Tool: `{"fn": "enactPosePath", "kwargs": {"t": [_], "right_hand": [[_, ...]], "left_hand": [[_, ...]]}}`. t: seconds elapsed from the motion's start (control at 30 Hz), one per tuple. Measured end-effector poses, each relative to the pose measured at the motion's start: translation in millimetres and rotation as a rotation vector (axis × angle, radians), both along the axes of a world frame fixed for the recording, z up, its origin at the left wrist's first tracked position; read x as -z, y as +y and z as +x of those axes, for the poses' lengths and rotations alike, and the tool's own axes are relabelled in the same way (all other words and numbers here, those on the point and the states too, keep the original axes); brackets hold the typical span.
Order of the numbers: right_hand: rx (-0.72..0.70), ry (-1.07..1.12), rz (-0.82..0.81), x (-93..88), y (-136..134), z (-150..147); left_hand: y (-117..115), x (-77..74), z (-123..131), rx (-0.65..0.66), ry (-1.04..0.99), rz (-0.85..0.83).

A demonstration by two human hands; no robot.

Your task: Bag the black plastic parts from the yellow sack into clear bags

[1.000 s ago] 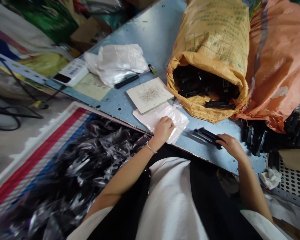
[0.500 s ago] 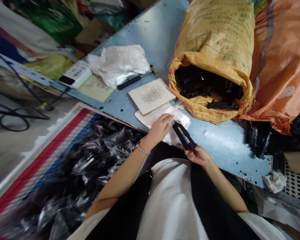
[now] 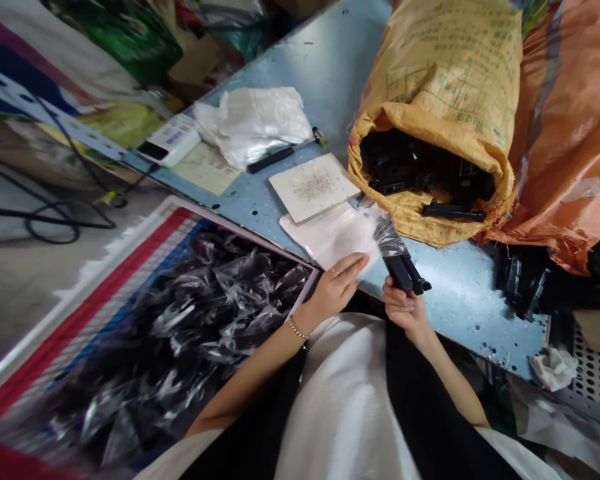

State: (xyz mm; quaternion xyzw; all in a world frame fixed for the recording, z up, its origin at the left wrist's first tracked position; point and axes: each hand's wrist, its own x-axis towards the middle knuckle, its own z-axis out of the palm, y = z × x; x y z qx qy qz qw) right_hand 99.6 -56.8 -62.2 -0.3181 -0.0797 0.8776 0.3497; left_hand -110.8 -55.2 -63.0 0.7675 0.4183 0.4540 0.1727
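My right hand (image 3: pixel 405 310) grips the near end of a pair of long black plastic parts (image 3: pixel 404 272), held side by side. Their far end is inside a clear plastic bag (image 3: pixel 389 237), which wrinkles around it. Just left of the parts, my left hand (image 3: pixel 336 287) has its fingers pressed together at what looks like the bag's edge; the contact is hard to make out. Beneath and beyond these fingers lies a stack of flat clear bags (image 3: pixel 325 237). A pale square block (image 3: pixel 313 187) with grit on top rests on the stack.
A yellow woven sack (image 3: pixel 440 73) lies open toward me with black parts inside. Beside it is an orange sack (image 3: pixel 570 133). Several bagged black parts fill a red-and-blue-edged container (image 3: pixel 165 227) at left. A white plastic bundle (image 3: pixel 260 120) and black pen-like tool (image 3: pixel 271 160) lie on the blue table (image 3: pixel 320 60).
The black parts have turned and their far end has entered a clear bag. Both hands have shifted right in the picture, and the left has come nearer my body. The view has swung slightly.
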Motion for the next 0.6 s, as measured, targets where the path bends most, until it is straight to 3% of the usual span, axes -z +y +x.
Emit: {"fn": "enactPosePath", "kwargs": {"t": [0.13,0.3,0.43,0.53,0.6], "right_hand": [[-0.135,-0.042,0.062,1.9,0,-8],[0.032,-0.595,0.333,-1.8,-5,-16],[-0.01,-1.027,0.652,-16.1,-16,-15],[-0.235,-0.854,0.729,-27.3,-22,-14],[-0.359,-0.737,0.703,-33.2,-21,-11]], "left_hand": [[-10,-6.8,7,0.026,0.047,0.074],[-22,-17.5,14,0.239,0.243,0.08],[-32,-31.1,12,0.333,0.324,0.002],[-47,-51.1,-9,0.232,0.27,-0.107],[-53,-57.8,-39,0.086,0.19,-0.269]]}}
